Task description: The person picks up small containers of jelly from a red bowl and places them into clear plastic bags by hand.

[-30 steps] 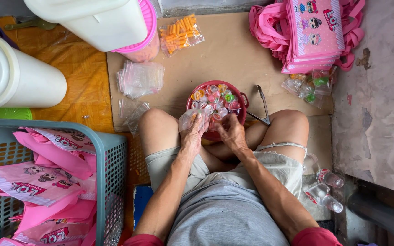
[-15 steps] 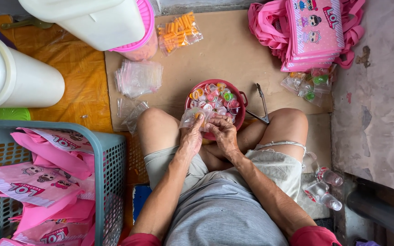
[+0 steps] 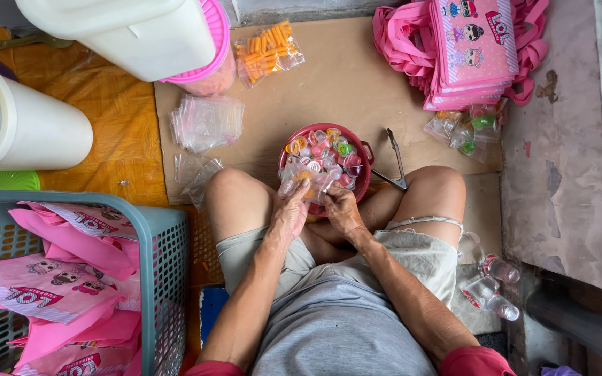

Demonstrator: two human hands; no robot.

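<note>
I sit cross-legged on a cardboard sheet. Between my knees stands a red bowl full of small clear cups of coloured jelly. My left hand and my right hand meet at the bowl's near rim. Together they hold a small clear plastic bag with a few jelly cups in it. The fingers of both hands pinch the bag's edges.
Metal tongs lie right of the bowl. A pile of empty clear bags lies to the left, filled bags to the right. Pink printed tote bags are stacked far right. A blue basket holds more at near left. White tubs stand far left.
Both hands have stayed at the bowl's near rim, working the small bag; the right hand has shifted slightly towards me. The view has drifted a little.
</note>
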